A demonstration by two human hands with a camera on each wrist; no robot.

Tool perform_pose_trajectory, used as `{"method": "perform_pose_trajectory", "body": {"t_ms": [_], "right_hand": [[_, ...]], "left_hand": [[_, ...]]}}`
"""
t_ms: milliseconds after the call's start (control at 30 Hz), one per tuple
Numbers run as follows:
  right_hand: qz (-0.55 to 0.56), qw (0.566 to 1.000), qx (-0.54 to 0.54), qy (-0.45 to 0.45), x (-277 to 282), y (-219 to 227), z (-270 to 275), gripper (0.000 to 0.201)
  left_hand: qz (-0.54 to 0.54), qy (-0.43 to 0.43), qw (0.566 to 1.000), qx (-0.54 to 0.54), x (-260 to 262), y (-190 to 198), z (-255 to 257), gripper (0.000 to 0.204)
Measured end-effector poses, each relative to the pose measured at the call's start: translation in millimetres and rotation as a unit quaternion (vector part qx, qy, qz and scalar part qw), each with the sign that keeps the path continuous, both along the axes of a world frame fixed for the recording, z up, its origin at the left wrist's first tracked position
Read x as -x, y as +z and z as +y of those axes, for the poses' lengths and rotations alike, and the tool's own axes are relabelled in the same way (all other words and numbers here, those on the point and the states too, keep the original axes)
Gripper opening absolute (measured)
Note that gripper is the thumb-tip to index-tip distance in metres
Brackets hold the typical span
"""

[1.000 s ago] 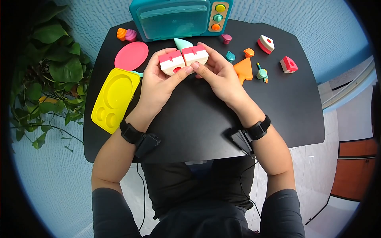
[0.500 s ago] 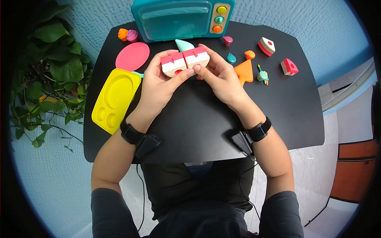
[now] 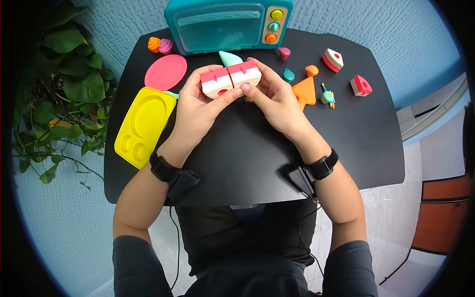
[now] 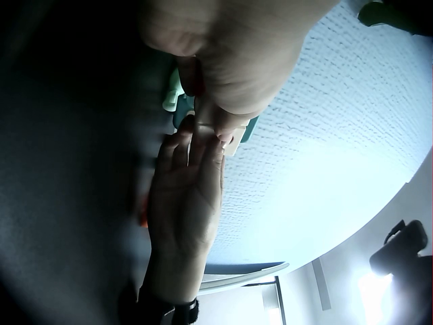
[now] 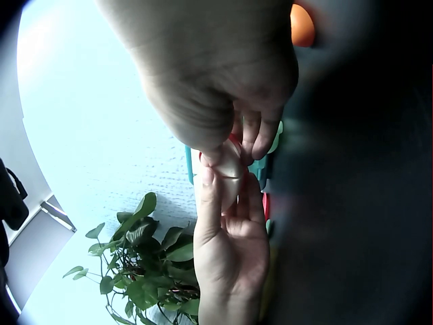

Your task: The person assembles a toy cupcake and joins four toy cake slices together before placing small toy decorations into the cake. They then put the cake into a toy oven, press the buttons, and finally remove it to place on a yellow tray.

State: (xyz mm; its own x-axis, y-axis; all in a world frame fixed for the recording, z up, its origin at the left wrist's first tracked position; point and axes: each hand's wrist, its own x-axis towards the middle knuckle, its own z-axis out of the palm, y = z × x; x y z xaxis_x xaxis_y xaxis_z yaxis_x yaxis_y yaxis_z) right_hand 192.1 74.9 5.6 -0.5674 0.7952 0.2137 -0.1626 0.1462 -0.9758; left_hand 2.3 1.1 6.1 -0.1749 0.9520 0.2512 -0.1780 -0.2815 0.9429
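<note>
Two toy cake slices with pink-red tops and white sides are held up side by side over the table in the head view. My left hand (image 3: 195, 109) grips the left cake slice (image 3: 210, 85), which shows a red round spot near the thumb. My right hand (image 3: 279, 106) holds the right cake slice (image 3: 246, 73), its thumb pressed on the lower white side. A narrow gap shows between the slices at the top, and both thumb tips meet below it. Behind them a mint-green pointed piece (image 3: 230, 58) is partly hidden. Fingers cover much of the slices in both wrist views.
A teal toy oven (image 3: 217, 27) stands at the back. On the left lie a pink plate (image 3: 166, 72) and a yellow tray (image 3: 146, 116). To the right are an orange toy server (image 3: 305, 90), small toppings and two more cake slices, one upper (image 3: 333, 60), one lower (image 3: 361, 85).
The head view has shifted slightly. Both hands keep their hold on the slices, which stay side by side with only a small change of tilt.
</note>
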Motion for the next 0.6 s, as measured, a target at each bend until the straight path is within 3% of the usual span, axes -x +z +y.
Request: {"method": "perform_pose_trajectory", "body": {"t_ms": [600], "right_hand": [[-0.009,1.0,-0.001,-0.004,-1.0,1.4,-0.1,0.067]], "left_hand": [[-0.003,0.001,1.0,0.004,0.4,-0.1,0.2,0.053]]}}
